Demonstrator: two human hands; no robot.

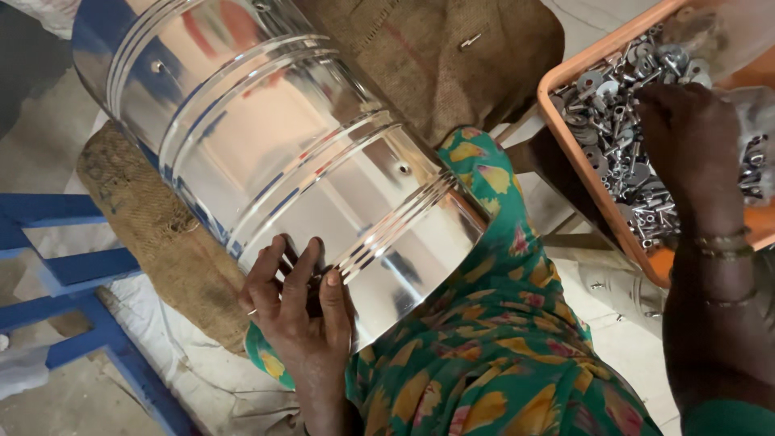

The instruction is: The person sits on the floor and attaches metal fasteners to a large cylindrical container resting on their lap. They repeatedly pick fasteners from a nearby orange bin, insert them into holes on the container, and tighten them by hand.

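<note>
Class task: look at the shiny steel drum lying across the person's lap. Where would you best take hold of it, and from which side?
Probably at the open rim of the steel drum, from the lap end, where the left hand already rests: its polished, curved wall offers little purchase, while the edge gives fingers something to hook.

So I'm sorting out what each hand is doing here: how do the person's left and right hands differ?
The left hand lies spread flat on the shiny steel drum resting on the lap; the right hand reaches down into the orange tray of small metal parts. The left's fingers show; the right's are curled out of sight. Bangles show only on the right wrist. Both are bare.
</note>
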